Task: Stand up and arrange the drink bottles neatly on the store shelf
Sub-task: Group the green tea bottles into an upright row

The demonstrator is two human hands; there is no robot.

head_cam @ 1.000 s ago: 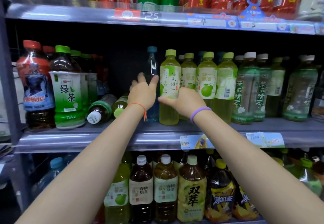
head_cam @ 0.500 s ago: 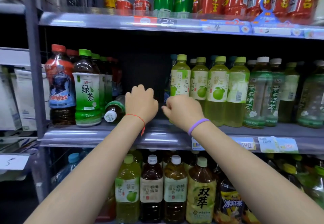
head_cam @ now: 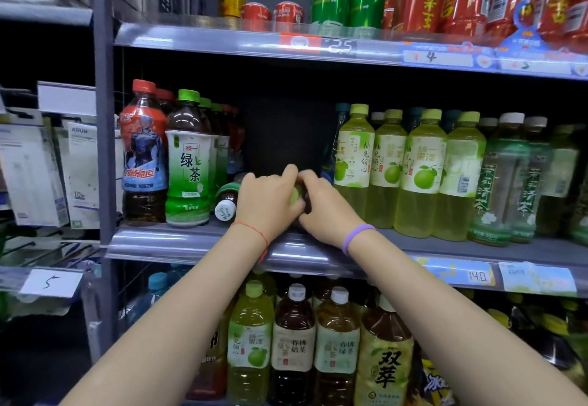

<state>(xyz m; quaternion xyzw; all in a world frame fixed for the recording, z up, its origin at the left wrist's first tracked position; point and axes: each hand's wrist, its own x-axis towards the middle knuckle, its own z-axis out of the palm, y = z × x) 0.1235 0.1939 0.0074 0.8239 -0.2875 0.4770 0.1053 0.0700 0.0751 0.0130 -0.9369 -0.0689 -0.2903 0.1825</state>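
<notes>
Hands: left hand and right hand both gripping fallen bottle.
Risk: lifting could nudge lying bottle left of it off shelf.

Both hands met on a fallen bottle on the middle shelf.
The left hand and right hand closed around a green-capped bottle; another toppled bottle lay just left.

Pale-green cap, purple wristband, red string, white-capped brown bottle.
</notes>
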